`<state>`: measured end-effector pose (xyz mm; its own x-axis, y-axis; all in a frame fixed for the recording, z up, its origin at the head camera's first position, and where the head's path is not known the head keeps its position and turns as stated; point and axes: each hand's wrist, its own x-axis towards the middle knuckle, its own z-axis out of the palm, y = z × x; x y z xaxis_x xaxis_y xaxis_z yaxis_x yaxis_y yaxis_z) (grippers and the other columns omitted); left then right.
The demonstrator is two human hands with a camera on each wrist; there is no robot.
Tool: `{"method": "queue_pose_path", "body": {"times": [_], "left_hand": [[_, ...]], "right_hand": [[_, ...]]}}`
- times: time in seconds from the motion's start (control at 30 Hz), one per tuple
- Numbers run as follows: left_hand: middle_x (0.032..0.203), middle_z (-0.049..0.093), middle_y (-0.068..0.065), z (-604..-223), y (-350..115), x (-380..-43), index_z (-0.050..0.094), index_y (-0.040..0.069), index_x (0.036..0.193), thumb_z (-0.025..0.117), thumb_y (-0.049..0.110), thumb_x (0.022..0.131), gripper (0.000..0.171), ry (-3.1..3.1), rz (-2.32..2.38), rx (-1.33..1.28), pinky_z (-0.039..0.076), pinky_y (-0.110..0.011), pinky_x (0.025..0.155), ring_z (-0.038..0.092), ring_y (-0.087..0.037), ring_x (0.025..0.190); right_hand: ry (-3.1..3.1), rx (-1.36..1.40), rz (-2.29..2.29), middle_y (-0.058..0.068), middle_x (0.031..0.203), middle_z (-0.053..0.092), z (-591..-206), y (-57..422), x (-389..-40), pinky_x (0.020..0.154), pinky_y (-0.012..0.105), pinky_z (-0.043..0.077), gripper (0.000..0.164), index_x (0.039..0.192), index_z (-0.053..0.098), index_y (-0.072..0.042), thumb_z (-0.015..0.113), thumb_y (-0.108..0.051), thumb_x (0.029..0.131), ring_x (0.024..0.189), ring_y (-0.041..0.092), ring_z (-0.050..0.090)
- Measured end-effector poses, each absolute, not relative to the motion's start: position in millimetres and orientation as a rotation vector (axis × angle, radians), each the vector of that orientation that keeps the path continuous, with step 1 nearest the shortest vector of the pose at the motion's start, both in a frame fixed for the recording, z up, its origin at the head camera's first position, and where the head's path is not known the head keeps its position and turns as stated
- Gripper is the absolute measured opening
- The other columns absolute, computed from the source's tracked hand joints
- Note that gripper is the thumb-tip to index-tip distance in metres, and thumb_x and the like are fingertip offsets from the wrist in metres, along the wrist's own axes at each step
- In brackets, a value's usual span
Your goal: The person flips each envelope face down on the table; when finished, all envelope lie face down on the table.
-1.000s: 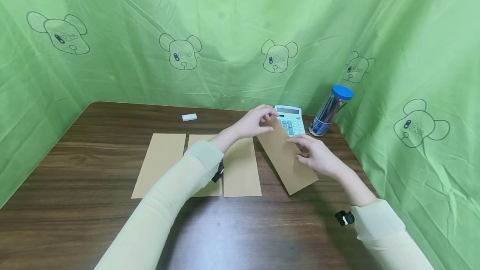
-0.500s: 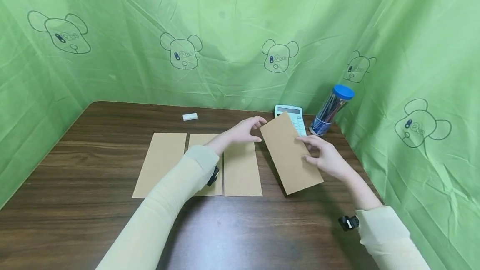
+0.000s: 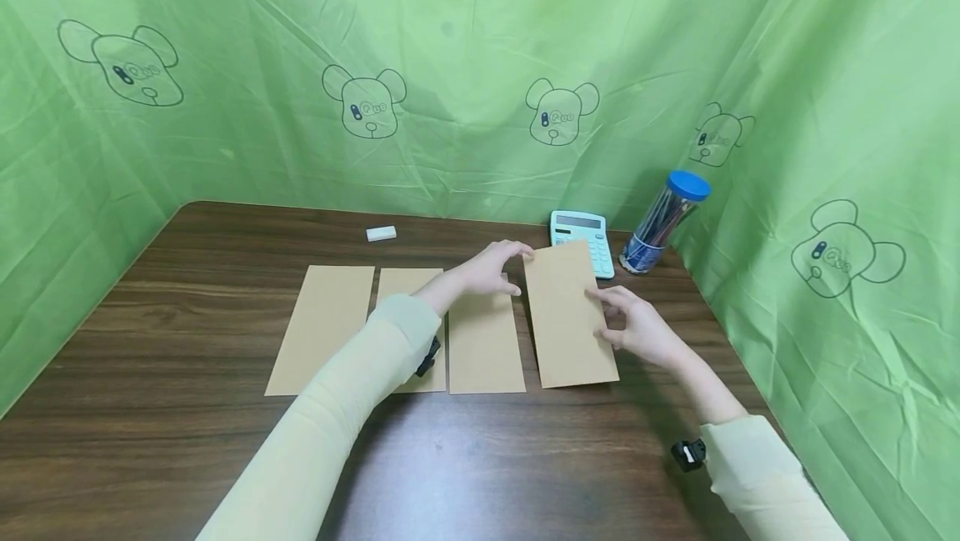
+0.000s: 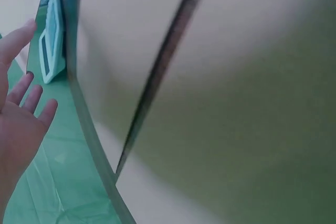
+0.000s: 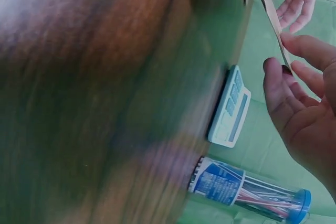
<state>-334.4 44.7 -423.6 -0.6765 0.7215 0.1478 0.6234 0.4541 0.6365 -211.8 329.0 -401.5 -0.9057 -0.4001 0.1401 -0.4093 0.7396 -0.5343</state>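
Observation:
A plain brown kraft-paper sheet (image 3: pixel 567 324) is tilted above the table at the right end of a row of similar sheets. My right hand (image 3: pixel 637 328) pinches its right edge between thumb and fingers; in the right wrist view this sheet (image 5: pixel 273 22) shows edge-on. My left hand (image 3: pixel 489 267) is at its upper left corner, fingertips right at the edge. Those fingers (image 4: pixel 32 98) look spread and loosely extended in the left wrist view. Flat on the table lie the left sheet (image 3: pixel 330 316), the middle sheet (image 3: pixel 401 278), partly hidden by my left arm, and the right sheet (image 3: pixel 487 349).
Behind the tilted sheet lies a light blue calculator (image 3: pixel 581 224), partly covered by it. A clear tube with a blue lid (image 3: pixel 660 224), full of thin sticks, stands at the back right. A white eraser-like block (image 3: pixel 381 233) sits farther back. Green cloth (image 3: pixel 465 41) encloses the table.
The tilted sheet has swung straighter, its near end moving left to line up more with the row. My left hand has drawn back slightly toward the near left; my right hand keeps its pinch.

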Motion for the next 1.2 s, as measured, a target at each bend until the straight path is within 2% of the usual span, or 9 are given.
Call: {"method": "queue_pose_path", "body": {"times": [0.17,0.47,0.63,0.77,0.87,1.0,1.2], "left_hand": [[0.145,0.039,-0.002,-431.7,44.7,-327.3,0.042,0.018,0.138,0.078,0.03,0.077,0.071,2.589,0.876,1.163,0.025,-0.053,0.107,0.029,-0.028,0.133],[0.143,0.041,-0.005,-439.3,51.8,-311.3,0.046,0.017,0.137,0.074,0.054,0.073,0.079,2.695,0.61,1.11,0.025,-0.05,0.105,0.028,-0.029,0.133],[0.143,0.039,-0.006,-445.9,54.4,-308.9,0.045,0.02,0.138,0.07,0.065,0.069,0.086,2.735,0.459,1.073,0.026,-0.049,0.106,0.028,-0.026,0.133],[0.143,0.038,-0.006,-447.5,54.4,-308.9,0.045,0.021,0.137,0.07,0.068,0.067,0.088,2.755,0.413,1.051,0.026,-0.047,0.106,0.027,-0.026,0.134],[0.145,0.036,-0.008,-445.5,54.3,-307.5,0.045,0.02,0.138,0.07,0.067,0.068,0.087,2.752,0.373,1.044,0.026,-0.048,0.106,0.026,-0.027,0.135],[0.148,0.033,-0.011,-441.6,53.2,-304.8,0.045,0.02,0.138,0.069,0.066,0.07,0.086,2.738,0.338,1.042,0.026,-0.049,0.106,0.024,-0.029,0.137],[0.15,0.03,-0.013,-428.4,44.8,-303.8,0.041,0.017,0.142,0.07,0.064,0.071,0.089,2.744,0.377,1.051,0.022,-0.052,0.109,0.021,-0.032,0.139]], "right_hand": [[-2.972,0.657,0.834,0.009,0.111,0.058,-413.6,328.9,-211.4,0.072,0.036,0.048,0.065,0.132,0.052,-0.004,0.079,-0.009,0.074,0.088,0.02,0.057],[-3.109,0.622,0.837,0.009,0.103,0.053,-430.6,323.0,-213.2,0.069,0.029,0.04,0.079,0.136,0.049,-0.003,0.084,-0.029,0.069,0.086,0.021,0.05],[-3.15,0.64,0.822,0.014,0.11,0.052,-433.9,318.5,-213.6,0.078,0.037,0.043,0.087,0.137,0.046,-0.002,0.085,-0.033,0.066,0.095,0.025,0.049],[-3.171,0.654,0.76,0.019,0.123,0.048,-434.3,314.5,-213.6,0.091,0.05,0.043,0.089,0.138,0.044,-0.002,0.085,-0.035,0.066,0.11,0.033,0.048],[-3.2,0.646,0.703,0.022,0.128,0.043,-435.1,313.1,-214.1,0.094,0.055,0.04,0.09,0.139,0.044,-0.002,0.084,-0.037,0.066,0.116,0.038,0.042],[-3.215,0.634,0.65,0.022,0.129,0.041,-436.0,312.4,-215.7,0.094,0.057,0.038,0.088,0.137,0.047,-0.003,0.085,-0.038,0.066,0.115,0.04,0.038],[-3.216,0.662,0.686,0.02,0.128,0.041,-428.2,314.0,-220.2,0.093,0.054,0.04,0.09,0.139,0.045,-0.004,0.084,-0.04,0.067,0.113,0.038,0.042]]}}
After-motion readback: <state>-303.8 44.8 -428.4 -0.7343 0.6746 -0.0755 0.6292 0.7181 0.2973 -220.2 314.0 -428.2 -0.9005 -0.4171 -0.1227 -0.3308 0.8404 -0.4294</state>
